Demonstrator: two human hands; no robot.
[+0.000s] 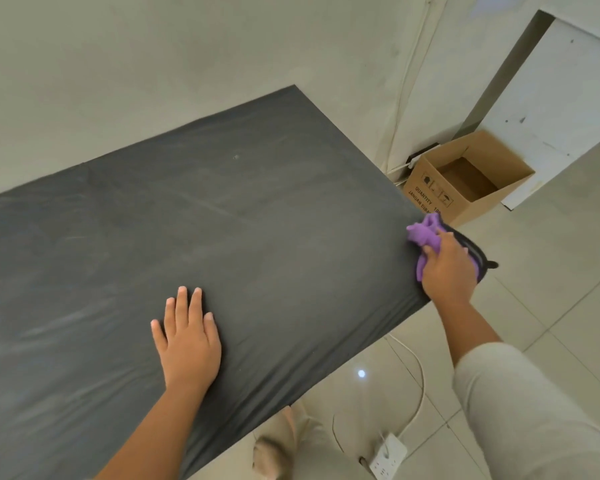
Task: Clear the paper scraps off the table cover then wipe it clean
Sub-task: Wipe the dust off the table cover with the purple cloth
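Head view: dark grey table cover (222, 220) stretched flat over the desk, far long edge against the pale wall, faint streaks across its surface and one small speck (236, 156) toward the far edge. Left hand (187, 336) flat on the cover close to the near long edge, palm down, fingers straight and slightly spread, holding nothing. Right hand (447, 268) at the right near corner of the desk, fingers curled around a bunched purple cloth (425, 237), pressing it onto the cover right at the corner edge. Part of the cloth sticking out past the fingertips toward the far side. Dark rounded object (475, 252) just beyond the right hand, off the corner, partly hidden; hard to tell what it is. Open cardboard box (465, 178) on the tiled floor beyond the right short edge, beside the wall, printed text on its side, inside in shadow. White power strip (388, 455) with cable (418, 375) on the floor below the near edge. Pale sleeve (520, 403) covering the right upper arm.
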